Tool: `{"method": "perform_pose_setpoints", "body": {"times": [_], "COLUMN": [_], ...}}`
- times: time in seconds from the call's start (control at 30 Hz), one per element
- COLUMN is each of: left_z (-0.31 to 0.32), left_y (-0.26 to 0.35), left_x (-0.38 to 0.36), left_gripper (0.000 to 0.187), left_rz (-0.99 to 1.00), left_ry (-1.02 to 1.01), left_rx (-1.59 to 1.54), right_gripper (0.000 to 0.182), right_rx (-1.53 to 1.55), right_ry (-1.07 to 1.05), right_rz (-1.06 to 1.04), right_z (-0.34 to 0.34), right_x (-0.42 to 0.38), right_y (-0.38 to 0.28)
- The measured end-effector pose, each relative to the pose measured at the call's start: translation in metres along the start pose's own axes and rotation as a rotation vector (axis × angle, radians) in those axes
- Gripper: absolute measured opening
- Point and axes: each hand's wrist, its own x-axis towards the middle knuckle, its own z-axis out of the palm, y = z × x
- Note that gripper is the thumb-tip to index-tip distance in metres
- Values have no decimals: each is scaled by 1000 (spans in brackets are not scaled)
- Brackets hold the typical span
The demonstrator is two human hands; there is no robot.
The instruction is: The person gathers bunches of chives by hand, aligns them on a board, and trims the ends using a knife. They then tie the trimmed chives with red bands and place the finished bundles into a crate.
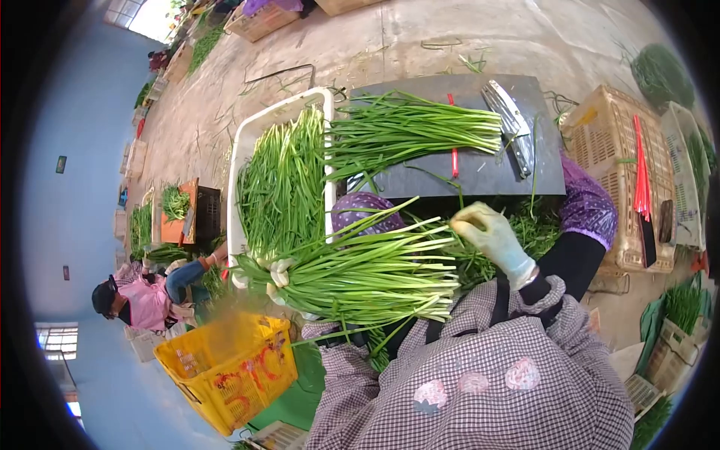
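Note:
My left hand (279, 274), in a pale glove, is closed around a large bunch of garlic chives (367, 281) held sideways in front of my apron. The pale ends fan out to the right. Close to those ends is my gloved right hand (491, 236), its thumb and fingers bent together in a pinch; whatever they hold is too small to make out. Beyond, another bunch of chives (420, 131) lies on a dark board (480, 180) across a red strip (454, 161). Knives (516, 135) rest at the board's right side.
A white crate (328, 124) of loose chives stands left of the board. Nearer is a yellow crate (247, 375). At right, a tan crate (600, 150) carries red strips (642, 180) and a dark-bladed tool (648, 241). A person (146, 300) sits at far left.

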Motion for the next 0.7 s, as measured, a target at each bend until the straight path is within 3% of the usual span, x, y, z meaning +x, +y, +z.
{"method": "perform_pose_setpoints", "body": {"times": [0.03, 0.07, 0.17, 0.2, 0.27, 0.33, 0.4, 0.43, 0.47, 0.5, 0.57, 0.6, 0.67, 0.7], "left_z": [-1, 7, 17, 17, 15, 9, 0, -7, -12, 3, -5, -8, 5, -4], "left_y": [4, 4, -3, 1, 10, 12, 17, 24, 28, 13, 19, 21, 1, 11], "left_x": [3, 6, 16, 13, 6, -1, -5, -9, -11, -16, -17, -19, -20, -18], "left_gripper": [53, 53, 51, 51, 10, 10, 15, 23, 50, 50, 50, 49, 50, 50], "left_rz": [-16, -22, -61, -58, -12, -15, -20, 30, 81, 114, 102, 89, 103, 100], "left_ry": [-39, -51, -85, -86, 64, 52, 37, 88, 139, 179, 153, 128, 151, 107], "left_rx": [-11, -2, 24, 25, 93, 77, 57, 91, 125, 172, 180, 194, 128, 125], "right_gripper": [26, 29, 29, 23, 20, 18, 16, 14, 15, 16, 16, 25, 42, 41], "right_rx": [-20, -302, -103, -315, -787, -808, -890, -1069, -1014, -1026, -1130, -1241, -930, -640], "right_ry": [69, -113, -236, -157, -31, 22, 89, 23, 169, 209, -25, -340, -388, -327], "right_rz": [-67, -312, -301, -340, -384, -368, -395, -277, -270, -218, -97, 63, 98, 10], "right_z": [13, 28, 71, 76, 81, 76, 68, 60, 52, 40, 11, -2, -24, -21], "right_x": [7, 27, 38, 38, 36, 33, 28, 26, 22, 17, -3, -17, -32, -27], "right_y": [-10, -4, 23, 19, 13, 13, 14, 15, 34, 53, 95, 124, 93, 90]}}
